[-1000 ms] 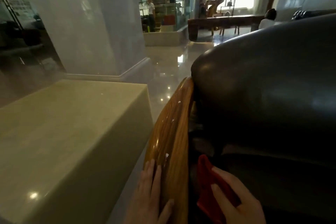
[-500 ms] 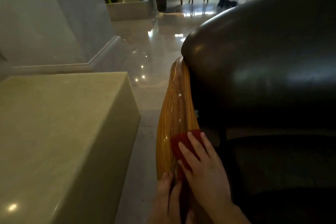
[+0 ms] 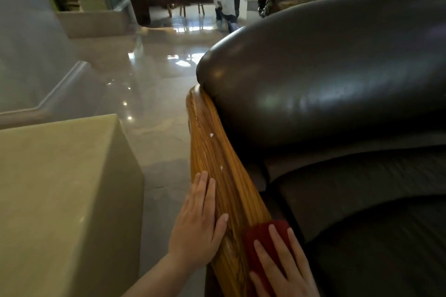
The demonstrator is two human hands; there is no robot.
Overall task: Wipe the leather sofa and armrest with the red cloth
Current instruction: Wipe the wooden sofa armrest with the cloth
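Red cloth [image 3: 263, 236] under flat right hand [image 3: 284, 270] | left hand [image 3: 198, 222] spread flat on wooden armrest [image 3: 217, 159]

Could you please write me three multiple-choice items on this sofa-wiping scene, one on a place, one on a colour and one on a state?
1. Where does the cloth lie?
A. on the inner side of the wooden armrest
B. on the stone block
C. on the floor

2. What colour is the cloth?
A. blue
B. red
C. white

3. How is the left hand?
A. clenched in a fist
B. lifted in the air
C. flat on the armrest's outer side

Answers: 1 A, the right hand presses it there beside the sofa; 2 B, it shows dark red; 3 C, its fingers lie spread on the wood.
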